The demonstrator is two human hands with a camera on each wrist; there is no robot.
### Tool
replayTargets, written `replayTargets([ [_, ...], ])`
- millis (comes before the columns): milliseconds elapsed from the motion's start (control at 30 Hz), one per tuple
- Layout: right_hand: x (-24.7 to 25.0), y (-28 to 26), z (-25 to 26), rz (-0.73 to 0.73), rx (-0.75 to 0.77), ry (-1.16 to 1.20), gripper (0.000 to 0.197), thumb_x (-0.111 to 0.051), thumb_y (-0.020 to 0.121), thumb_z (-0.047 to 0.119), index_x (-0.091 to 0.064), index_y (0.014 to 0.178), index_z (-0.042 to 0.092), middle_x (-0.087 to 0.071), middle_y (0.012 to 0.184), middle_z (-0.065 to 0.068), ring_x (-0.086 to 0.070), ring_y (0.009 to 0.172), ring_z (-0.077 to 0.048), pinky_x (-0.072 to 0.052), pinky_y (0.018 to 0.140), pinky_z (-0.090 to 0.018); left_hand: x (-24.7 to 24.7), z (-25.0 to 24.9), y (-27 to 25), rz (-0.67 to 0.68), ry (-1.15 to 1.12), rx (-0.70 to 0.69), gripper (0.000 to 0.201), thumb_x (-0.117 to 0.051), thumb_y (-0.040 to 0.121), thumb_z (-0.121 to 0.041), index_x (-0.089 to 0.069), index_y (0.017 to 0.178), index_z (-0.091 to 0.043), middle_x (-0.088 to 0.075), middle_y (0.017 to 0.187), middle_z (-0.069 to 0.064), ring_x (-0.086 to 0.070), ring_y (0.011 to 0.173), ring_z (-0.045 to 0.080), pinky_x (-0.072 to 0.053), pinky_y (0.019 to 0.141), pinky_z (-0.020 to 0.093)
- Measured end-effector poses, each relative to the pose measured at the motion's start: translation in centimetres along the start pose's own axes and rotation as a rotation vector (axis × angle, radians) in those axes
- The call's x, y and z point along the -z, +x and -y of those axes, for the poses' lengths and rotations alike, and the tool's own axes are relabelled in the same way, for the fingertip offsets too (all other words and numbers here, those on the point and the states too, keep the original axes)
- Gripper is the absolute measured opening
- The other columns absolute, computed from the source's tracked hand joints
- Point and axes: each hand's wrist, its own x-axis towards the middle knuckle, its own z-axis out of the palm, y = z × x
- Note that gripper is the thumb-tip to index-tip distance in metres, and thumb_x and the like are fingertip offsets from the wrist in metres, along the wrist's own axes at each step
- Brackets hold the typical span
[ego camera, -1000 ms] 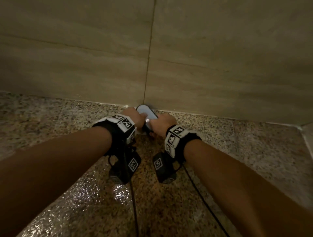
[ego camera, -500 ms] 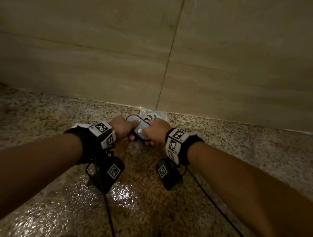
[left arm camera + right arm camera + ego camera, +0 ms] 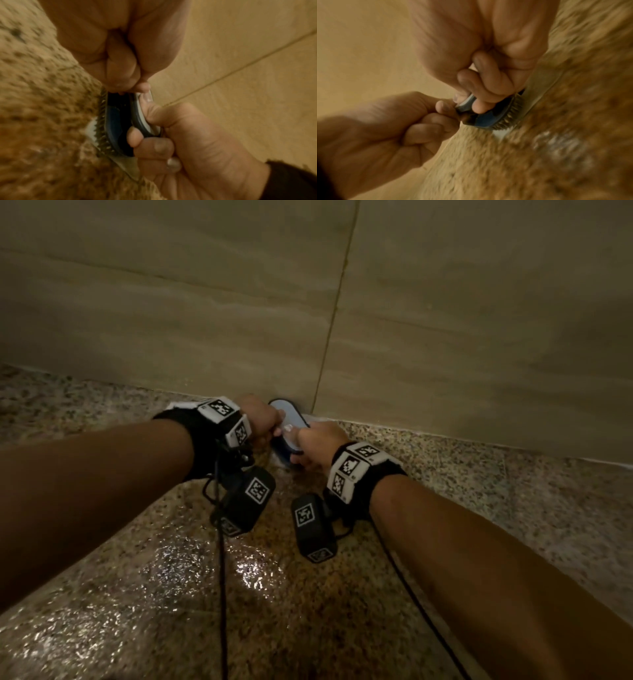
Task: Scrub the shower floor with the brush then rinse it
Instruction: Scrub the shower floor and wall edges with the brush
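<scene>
A scrub brush (image 3: 288, 419) with a pale blue top, dark blue body and short bristles lies bristles-down on the wet speckled shower floor (image 3: 342, 594), right at the foot of the wall. My left hand (image 3: 265, 419) grips its left side and my right hand (image 3: 317, 440) grips its right side, thumb on top. In the left wrist view the brush (image 3: 118, 121) is seen edge-on with the left hand (image 3: 123, 67) above and the right hand (image 3: 180, 135) curled round its handle. The right wrist view shows the brush (image 3: 489, 119) held between right hand (image 3: 488, 75) and left hand (image 3: 419, 128).
The beige tiled wall (image 3: 445, 337) rises straight behind the brush, with a vertical grout line (image 3: 337, 302) above it. A white patch (image 3: 91, 128) shows under the bristles. Black cables (image 3: 222, 594) trail from both wrists across the glistening floor near me.
Half a second ago both hands held the brush a little short of the wall with a white floor drain cover showing beyond it; now the brush is pushed forward over it, against the wall.
</scene>
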Motion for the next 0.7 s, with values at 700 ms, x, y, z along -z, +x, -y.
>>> replayTargets([
  [700,7.7,-4.7,-3.9,-0.072,0.111,-0.459,0.041,-0.063,0.085,0.056,-0.066,0.092,0.016,-0.073,0.075,-0.005,-0.07,0.066,-0.02,-0.052,0.064,-0.027,-3.9,-0.3,-2.3,0.003,-0.043,-0.087,0.048,-0.053,0.094,-0.041,-0.059,0.06,-0.008,-0.047,0.029,-0.004,-0.04,0.02,0.006,-0.026,0.027,0.01],
])
